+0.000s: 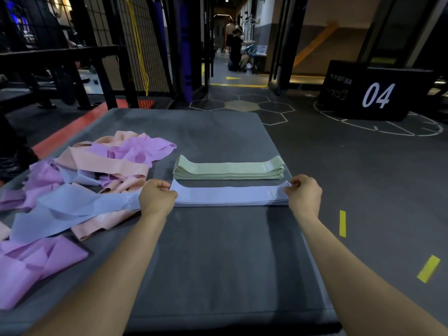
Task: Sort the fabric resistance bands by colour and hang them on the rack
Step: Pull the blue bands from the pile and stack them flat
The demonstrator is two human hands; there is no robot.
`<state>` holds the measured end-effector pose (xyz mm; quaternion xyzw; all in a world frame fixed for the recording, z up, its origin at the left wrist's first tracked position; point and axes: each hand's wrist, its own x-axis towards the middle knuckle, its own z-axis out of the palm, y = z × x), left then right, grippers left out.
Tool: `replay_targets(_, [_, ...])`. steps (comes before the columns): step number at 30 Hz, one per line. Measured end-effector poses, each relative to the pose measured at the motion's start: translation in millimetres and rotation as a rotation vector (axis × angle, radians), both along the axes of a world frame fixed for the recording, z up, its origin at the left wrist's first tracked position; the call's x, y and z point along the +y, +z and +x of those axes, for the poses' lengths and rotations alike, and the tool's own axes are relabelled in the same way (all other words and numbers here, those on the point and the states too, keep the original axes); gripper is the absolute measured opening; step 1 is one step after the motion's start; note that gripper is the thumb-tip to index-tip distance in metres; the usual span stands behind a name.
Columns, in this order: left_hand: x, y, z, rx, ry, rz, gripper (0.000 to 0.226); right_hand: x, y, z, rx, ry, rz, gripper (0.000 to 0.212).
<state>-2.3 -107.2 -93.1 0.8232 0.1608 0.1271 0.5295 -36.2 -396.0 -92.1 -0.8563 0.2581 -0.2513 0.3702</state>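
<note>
In the head view, a black box (373, 90) on the floor at the right reads "PLYO SOFT BOX" and a large "04". Small pale print marks the bands, too blurred to read.

A flat stack of blue bands (230, 196) lies across the grey mat (218, 258), straight between the two hands. The left hand (156, 197) pinches the stack's left end with curled fingers; the right hand (304, 194) pinches its right end the same way. Just beyond it, lying parallel and slightly apart, sits a folded stack of green bands (229, 168). To the left of the left hand, an unsorted heap of pink, peach and blue bands (80, 180) sprawls over the mat, one blue band running up to the left wrist.
</note>
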Motion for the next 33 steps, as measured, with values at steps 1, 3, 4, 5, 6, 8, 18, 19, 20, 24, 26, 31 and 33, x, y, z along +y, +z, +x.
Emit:
replay_targets(1, [1,-1,0,-0.001,0.001,-0.006,0.023,1,0,-1,0.009,0.000,-0.055,0.018])
replay_targets(3, [3,-1,1,-0.024,0.003,-0.026,0.025,7,3,-2,0.030,0.006,-0.211,0.026])
replay_targets(4, [4,-1,1,-0.047,0.002,-0.036,0.025,12,7,-1,0.018,0.033,-0.277,0.029])
replay_targets(5, [5,-1,2,-0.069,-0.005,-0.045,0.026,19,11,0,-0.007,0.097,-0.323,0.030])
replay_targets(6, [6,-1,2,-0.089,-0.016,-0.053,0.026,26,15,3,-0.024,0.200,-0.349,0.032])
replay_targets(8, [8,-1,2,-0.104,-0.047,-0.052,0.027,44,21,7,0.025,0.473,-0.363,0.042])
replay_targets(18, [17,-12,-4,-0.041,-0.292,0.142,0.039,68,12,14,0.321,0.799,-0.434,0.064])
replay_targets(19, [18,-13,-4,-0.036,-0.304,0.144,0.037,69,12,14,0.319,0.794,-0.431,0.063])
replay_targets(20, [20,-15,-4,-0.034,-0.311,0.141,0.034,69,12,14,0.321,0.790,-0.429,0.063])
replay_targets(24, [21,-17,-5,-0.038,-0.308,0.161,0.031,70,12,15,0.326,0.781,-0.424,0.062])
replay_targets(26, [21,-15,-6,-0.045,-0.314,0.165,0.033,71,13,14,0.334,0.775,-0.430,0.062])
replay_targets(31, [24,-2,-16,-0.065,-0.308,0.124,0.031,93,19,14,0.295,0.780,-0.437,0.058])
replay_targets(33, [28,3,-20,-0.088,-0.283,0.134,0.031,111,22,15,0.220,0.796,-0.425,0.050])
